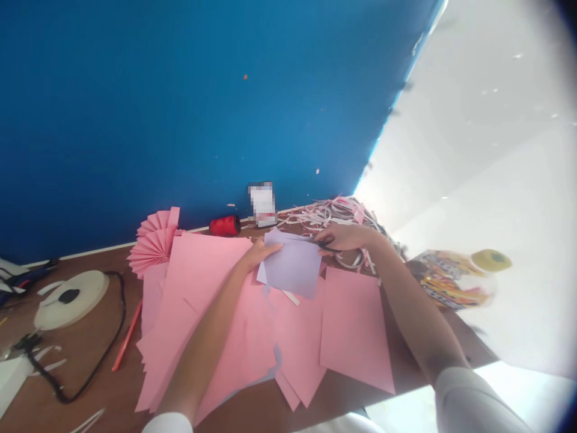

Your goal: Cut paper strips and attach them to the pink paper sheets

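My left hand (260, 255) pinches the left edge of a lavender paper sheet (295, 267), thumb on top. In my right hand (345, 237) is a pair of scissors (328, 246), fingers wrapped round its dark handles. The blades lie along the upper part of the lavender sheet, pointing left; whether they are parted I cannot tell. Under the sheet spread several pink paper sheets (216, 270), with bits of lavender paper between them. A separate pink sheet (356, 331) lies below my right forearm's left side.
Pink and white paper strips (333, 211) heap against the blue wall. Also at the back are a red spool (225, 225), a blurred upright card (262, 204) and a pleated pink paper fan (154, 240). Leftward lie a red pencil-like stick (127, 335), a white reel (90, 297) and a black cable (115, 340).
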The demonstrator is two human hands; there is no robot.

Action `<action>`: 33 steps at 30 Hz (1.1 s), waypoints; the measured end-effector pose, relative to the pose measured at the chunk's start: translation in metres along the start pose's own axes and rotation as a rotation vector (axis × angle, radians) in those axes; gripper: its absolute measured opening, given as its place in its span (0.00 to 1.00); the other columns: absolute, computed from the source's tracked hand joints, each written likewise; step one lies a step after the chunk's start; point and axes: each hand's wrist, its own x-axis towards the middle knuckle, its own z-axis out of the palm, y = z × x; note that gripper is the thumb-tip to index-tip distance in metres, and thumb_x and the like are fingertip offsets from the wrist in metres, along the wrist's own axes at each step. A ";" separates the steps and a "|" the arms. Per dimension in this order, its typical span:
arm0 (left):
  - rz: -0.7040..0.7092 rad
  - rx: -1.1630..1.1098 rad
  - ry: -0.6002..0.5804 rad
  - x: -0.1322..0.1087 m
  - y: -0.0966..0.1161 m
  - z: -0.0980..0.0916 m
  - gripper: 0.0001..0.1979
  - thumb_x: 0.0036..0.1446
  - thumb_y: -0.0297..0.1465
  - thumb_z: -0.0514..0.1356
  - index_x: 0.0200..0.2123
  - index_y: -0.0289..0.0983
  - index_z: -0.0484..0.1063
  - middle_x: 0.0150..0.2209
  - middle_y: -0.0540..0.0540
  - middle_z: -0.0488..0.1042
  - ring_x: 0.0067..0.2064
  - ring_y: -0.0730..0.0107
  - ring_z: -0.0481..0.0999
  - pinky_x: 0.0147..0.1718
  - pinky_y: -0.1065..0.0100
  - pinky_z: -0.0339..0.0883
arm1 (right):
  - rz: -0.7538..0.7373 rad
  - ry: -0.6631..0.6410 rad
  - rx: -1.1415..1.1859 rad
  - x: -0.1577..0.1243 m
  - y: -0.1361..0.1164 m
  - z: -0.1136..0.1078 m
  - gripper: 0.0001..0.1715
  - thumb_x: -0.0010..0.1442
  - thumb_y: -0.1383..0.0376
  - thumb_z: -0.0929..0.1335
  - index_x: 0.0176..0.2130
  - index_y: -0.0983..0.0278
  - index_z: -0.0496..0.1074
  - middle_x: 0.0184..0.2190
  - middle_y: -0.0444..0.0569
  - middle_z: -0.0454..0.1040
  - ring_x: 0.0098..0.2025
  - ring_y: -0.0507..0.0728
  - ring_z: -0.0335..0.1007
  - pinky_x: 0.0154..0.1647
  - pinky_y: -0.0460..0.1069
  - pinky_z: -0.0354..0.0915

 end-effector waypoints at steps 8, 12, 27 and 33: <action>0.016 -0.009 0.008 0.003 -0.004 -0.001 0.29 0.44 0.42 0.70 0.48 0.35 0.72 0.43 0.38 0.78 0.39 0.60 0.78 0.37 0.62 0.72 | -0.040 -0.001 0.018 0.002 0.004 0.002 0.17 0.54 0.54 0.66 0.40 0.60 0.75 0.29 0.45 0.75 0.25 0.52 0.65 0.32 0.48 0.60; 0.007 -0.022 0.000 0.004 -0.006 -0.003 0.29 0.43 0.42 0.70 0.47 0.34 0.73 0.42 0.38 0.78 0.38 0.60 0.78 0.37 0.62 0.72 | -0.021 -0.010 0.027 0.004 0.006 0.003 0.18 0.54 0.54 0.66 0.41 0.59 0.75 0.28 0.45 0.75 0.25 0.52 0.65 0.31 0.48 0.61; 0.102 -0.062 0.085 0.006 -0.007 -0.003 0.23 0.45 0.46 0.67 0.37 0.33 0.74 0.34 0.43 0.78 0.30 0.68 0.75 0.28 0.70 0.67 | 0.001 0.010 0.080 0.004 0.009 0.004 0.14 0.51 0.63 0.64 0.36 0.60 0.76 0.27 0.44 0.76 0.25 0.52 0.67 0.31 0.47 0.61; 0.118 -0.020 0.088 0.007 -0.009 -0.003 0.23 0.45 0.46 0.67 0.36 0.32 0.75 0.32 0.43 0.78 0.29 0.68 0.74 0.27 0.70 0.66 | 0.027 0.014 0.074 0.004 0.005 0.004 0.15 0.52 0.58 0.66 0.39 0.59 0.76 0.27 0.44 0.76 0.24 0.52 0.67 0.32 0.48 0.62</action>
